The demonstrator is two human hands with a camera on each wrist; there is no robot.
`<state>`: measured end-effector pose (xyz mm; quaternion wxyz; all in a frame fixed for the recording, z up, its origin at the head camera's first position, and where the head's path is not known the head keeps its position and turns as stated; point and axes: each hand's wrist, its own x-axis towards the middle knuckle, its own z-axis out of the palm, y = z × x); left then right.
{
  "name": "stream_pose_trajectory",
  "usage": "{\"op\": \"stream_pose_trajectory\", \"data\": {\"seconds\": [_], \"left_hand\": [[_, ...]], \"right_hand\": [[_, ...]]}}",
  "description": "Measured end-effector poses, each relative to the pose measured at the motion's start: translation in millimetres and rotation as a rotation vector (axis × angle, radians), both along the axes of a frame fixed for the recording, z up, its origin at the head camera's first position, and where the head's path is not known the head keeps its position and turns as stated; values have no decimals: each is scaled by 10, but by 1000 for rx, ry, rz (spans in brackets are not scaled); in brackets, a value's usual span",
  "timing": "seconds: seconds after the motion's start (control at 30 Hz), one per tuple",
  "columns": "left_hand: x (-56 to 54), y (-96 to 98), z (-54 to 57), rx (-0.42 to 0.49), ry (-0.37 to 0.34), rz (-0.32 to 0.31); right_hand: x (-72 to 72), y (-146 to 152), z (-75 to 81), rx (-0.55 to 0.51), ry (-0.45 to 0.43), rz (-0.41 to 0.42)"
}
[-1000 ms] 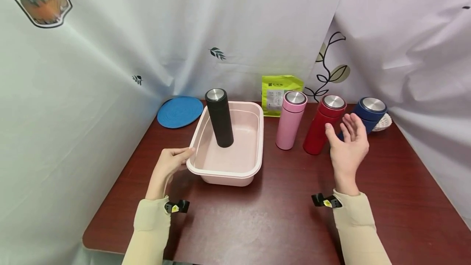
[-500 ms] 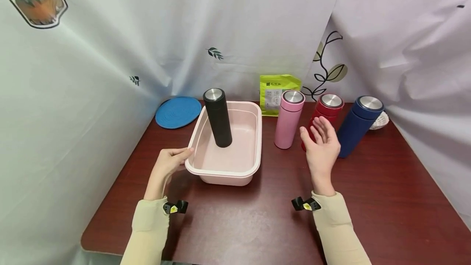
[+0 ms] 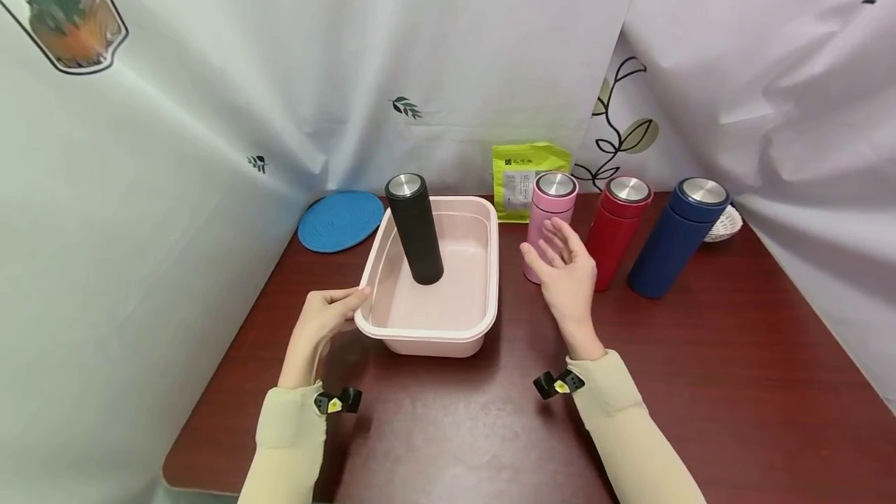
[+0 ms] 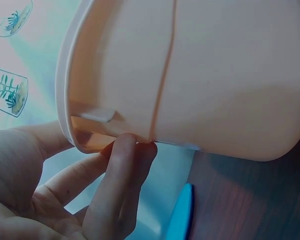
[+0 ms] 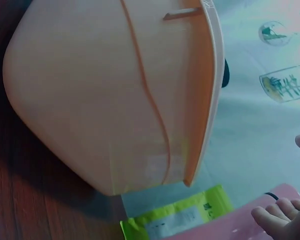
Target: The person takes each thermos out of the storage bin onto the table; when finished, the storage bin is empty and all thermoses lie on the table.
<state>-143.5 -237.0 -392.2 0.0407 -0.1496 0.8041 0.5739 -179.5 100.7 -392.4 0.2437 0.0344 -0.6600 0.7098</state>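
A pale pink plastic basin (image 3: 465, 278) stands on the table, with a black thermos bottle (image 3: 418, 243) upright inside it. My left hand (image 3: 325, 317) pinches the basin's left rim; in the left wrist view the fingers (image 4: 122, 170) lie beneath the lip. My right hand (image 3: 568, 278), fingers spread and loosely bent, hovers in front of the pink thermos bottle (image 3: 537, 232) and holds nothing. It hides part of that bottle, and I cannot tell if it touches it. To its right stand a red thermos bottle (image 3: 616, 236) and a blue thermos bottle (image 3: 672, 243).
A blue round mat (image 3: 341, 222) lies at the back left. Behind the pink bottle a green-yellow packet (image 3: 514, 177) leans near the cloth wall. A white woven basket (image 3: 726, 225) sits partly hidden behind the blue bottle. The dark red table (image 3: 448, 426) extends in front.
My right hand has moved left, from beside the blue bottle past the red one to the pink one. My left hand stays on the basin's rim, and the bottles stand where they were.
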Motion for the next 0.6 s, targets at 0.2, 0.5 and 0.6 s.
{"op": "stream_pose_trajectory", "data": {"seconds": [0.2, 0.5, 0.6], "left_hand": [[-11, 31, -11, 1, -5, 0], [-11, 20, 6, -8, -11, -16], [-14, 12, 18, -10, -4, -20]], "right_hand": [[-76, -60, 16, 51, -58, 49], [-177, -184, 62, 93, -113, 141], [-235, -229, 71, 106, -115, 171]]}}
